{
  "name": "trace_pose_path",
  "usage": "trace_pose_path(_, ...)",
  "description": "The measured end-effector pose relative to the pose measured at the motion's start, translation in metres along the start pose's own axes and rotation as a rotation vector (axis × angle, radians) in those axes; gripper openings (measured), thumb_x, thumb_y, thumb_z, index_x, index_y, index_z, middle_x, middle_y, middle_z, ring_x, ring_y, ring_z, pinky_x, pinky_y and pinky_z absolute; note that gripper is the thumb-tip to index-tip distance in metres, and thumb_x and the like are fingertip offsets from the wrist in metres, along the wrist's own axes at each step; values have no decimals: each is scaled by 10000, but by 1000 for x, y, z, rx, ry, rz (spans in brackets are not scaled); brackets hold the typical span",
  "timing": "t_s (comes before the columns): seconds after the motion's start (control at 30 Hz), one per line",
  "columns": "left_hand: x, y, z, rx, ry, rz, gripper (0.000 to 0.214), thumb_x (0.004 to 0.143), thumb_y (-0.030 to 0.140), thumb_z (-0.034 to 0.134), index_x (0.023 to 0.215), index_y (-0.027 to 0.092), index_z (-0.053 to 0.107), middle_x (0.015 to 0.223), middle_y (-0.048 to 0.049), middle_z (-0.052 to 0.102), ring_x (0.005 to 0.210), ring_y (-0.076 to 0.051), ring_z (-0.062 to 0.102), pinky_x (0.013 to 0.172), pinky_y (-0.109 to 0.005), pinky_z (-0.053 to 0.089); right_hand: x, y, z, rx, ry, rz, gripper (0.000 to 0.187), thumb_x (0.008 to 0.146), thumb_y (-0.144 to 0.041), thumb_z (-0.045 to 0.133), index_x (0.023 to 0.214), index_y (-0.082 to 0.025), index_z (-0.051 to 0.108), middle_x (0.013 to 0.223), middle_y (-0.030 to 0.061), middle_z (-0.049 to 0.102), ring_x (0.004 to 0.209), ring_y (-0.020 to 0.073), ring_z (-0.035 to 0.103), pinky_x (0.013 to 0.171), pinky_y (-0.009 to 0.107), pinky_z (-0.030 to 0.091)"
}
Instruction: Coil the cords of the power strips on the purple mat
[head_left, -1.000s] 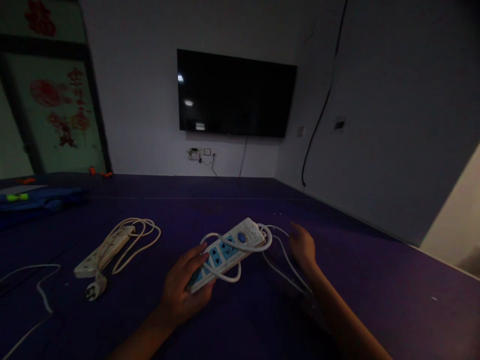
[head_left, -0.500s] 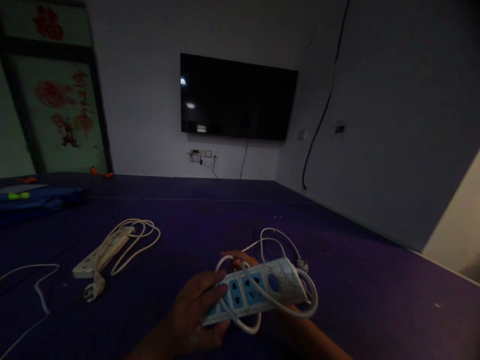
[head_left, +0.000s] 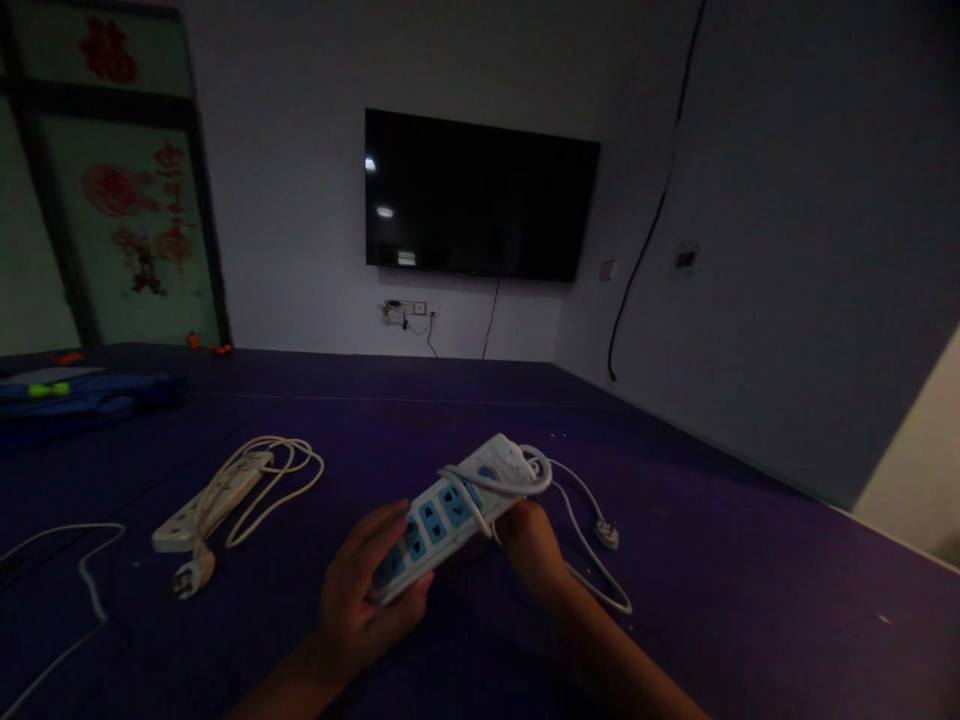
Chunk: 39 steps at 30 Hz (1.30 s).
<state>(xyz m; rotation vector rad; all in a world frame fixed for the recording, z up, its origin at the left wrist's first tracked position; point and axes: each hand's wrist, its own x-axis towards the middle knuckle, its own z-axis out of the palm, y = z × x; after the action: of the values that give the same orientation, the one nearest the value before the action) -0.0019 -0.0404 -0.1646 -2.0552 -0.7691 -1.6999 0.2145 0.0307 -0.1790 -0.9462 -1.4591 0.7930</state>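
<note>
Your left hand [head_left: 358, 578] pinches the power strip [head_left: 432, 522] between fingers and thumb at its near end, long axis running forward-right to the cord loop [head_left: 510, 489], nearest your right hand [head_left: 531, 548], whose hidden fingertips' closure cannot be told

Indoor room, dim, most likely a home living room – a meeting room can't be ruled out. Evidence: large flat-screen TV [head_left: 481, 195] mounted on a plain pale wall [head_left: 289, 200], screen dark with light reflections; wall sockets [head_left: 420, 309] with thin cables just below it. Glass door [head_left: 142, 230] at left has red festive decals, a red "fu" character [head_left: 107, 50] on the pane above. Black cable [head_left: 637, 255] hangs down the right side wall. Broad purple surface [head_left: 720, 480] extends to the walls – floor or platform, unclear.
</note>
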Motion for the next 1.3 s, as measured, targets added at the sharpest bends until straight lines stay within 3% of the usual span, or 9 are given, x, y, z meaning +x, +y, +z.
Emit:
trace_pose_path(0.13,5,-12,0,100,49,-96,456,777,208,608,1214,223,477,1139,-96,587,1008,-225,594,814,-377,538,-8,-13,4,-664,-98,-330,193,855,-288,462,847,-204,635,727,61,678,624,181,618,548,242,405)
trace_pose_path(0.2,6,-20,2,138,37,-107,432,783,220,602,1199,220,486,1132,-93,588,1000,-223,599,819,-377,537,-11,-15,7,-880,-143,-486,215,892,-271,418,910,-200,621,736,59,679,603,168,620,508,227,395)
trace_pose_path(0.4,0,-44,7,266,-141,-58,477,795,229,585,1248,181,442,1208,-136,560,1071,-249,572,884,-399,505,-13,-15,7,-1060,-130,-795,239,915,-202,390,943,-176,626,691,45,658,518,129,584,451,213,383)
trace_pose_path(0.53,-3,-49,8,262,-315,-58,553,821,231,541,1336,167,349,1162,-131,599,1045,-241,582,867,-392,507,-13,-21,-1,-1084,-98,-1006,238,922,-179,402,925,-162,640,645,34,637,526,124,577,462,216,396)
trace_pose_path(0.6,-4,-49,8,249,-346,-65,545,819,247,544,1328,166,367,1146,-128,609,1035,-245,584,859,-395,506,-14,-23,-5,-1081,-95,-1069,232,921,-169,412,904,-160,643,653,33,644,533,121,577,467,218,401)
trace_pose_path(0.97,-2,-45,6,377,-381,-47,491,763,211,560,1247,185,480,1126,-111,638,1005,-262,586,851,-419,456,-13,-19,-10,-977,-166,-1036,243,906,-136,413,1031,-177,617,862,86,679,699,157,627,579,253,499)
trace_pose_path(1.3,-8,-59,9,460,-371,-74,468,782,238,537,1241,171,473,1123,-115,630,1024,-279,563,832,-429,462,-4,-14,-18,-917,-13,-818,249,919,-208,417,1071,-187,613,936,103,662,834,203,633,710,329,523)
